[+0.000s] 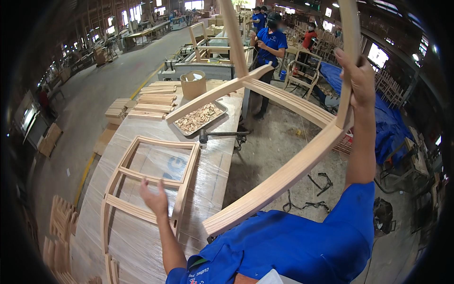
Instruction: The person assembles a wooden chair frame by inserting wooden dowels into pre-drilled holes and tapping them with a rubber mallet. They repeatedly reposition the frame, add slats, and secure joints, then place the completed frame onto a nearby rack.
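Note:
My right hand, raised at the right, is closed around an upright of a pale wooden chair frame. The frame hangs tilted in front of me, partly beyond the table edge, and its upper posts run out of view. Low over the table, my left hand has its fingers apart and holds nothing. Beneath it lies a wooden chair back with curved side posts and several cross rails; whether the hand touches it I cannot tell.
The film-covered table carries a hammer, a tray of wooden dowels, a round tub and stacked wood strips. A co-worker in blue stands beyond. Black straps lie on the floor, right of the table.

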### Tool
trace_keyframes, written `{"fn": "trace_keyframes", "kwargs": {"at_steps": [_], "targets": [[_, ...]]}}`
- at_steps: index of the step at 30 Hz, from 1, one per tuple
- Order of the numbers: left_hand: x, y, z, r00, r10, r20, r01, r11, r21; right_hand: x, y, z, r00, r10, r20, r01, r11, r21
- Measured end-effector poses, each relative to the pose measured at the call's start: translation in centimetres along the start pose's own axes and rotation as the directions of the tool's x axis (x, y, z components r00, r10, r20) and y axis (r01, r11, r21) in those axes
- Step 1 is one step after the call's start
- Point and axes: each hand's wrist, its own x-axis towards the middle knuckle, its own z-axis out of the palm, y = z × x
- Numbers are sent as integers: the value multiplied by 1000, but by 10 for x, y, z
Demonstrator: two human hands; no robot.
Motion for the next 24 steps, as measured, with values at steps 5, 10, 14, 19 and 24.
{"fn": "trace_keyframes", "kwargs": {"at_steps": [5, 10, 14, 19, 24], "targets": [[-3, 114, 14, 907, 415, 75, -393, 896, -207, 11, -15, 35, 991, -1, 132, -5, 999, 49], [7, 188, 22, 754, 655, 44, -610, 724, -321, 27, -26, 62, 957, -12, 289, -11, 997, 79], [30, 237, 36, 664, 736, -131, -743, 629, -230, 14, -91, 120, 908, 97, 408, -227, 932, 283], [78, 266, 60, 547, 771, -325, -833, 539, -124, -13, -170, 155, 817, 53, 574, -193, 964, 185], [123, 274, 42, 503, 796, -337, -857, 509, -76, -12, -186, 178, 715, -127, 687, -42, 974, 223]]}}
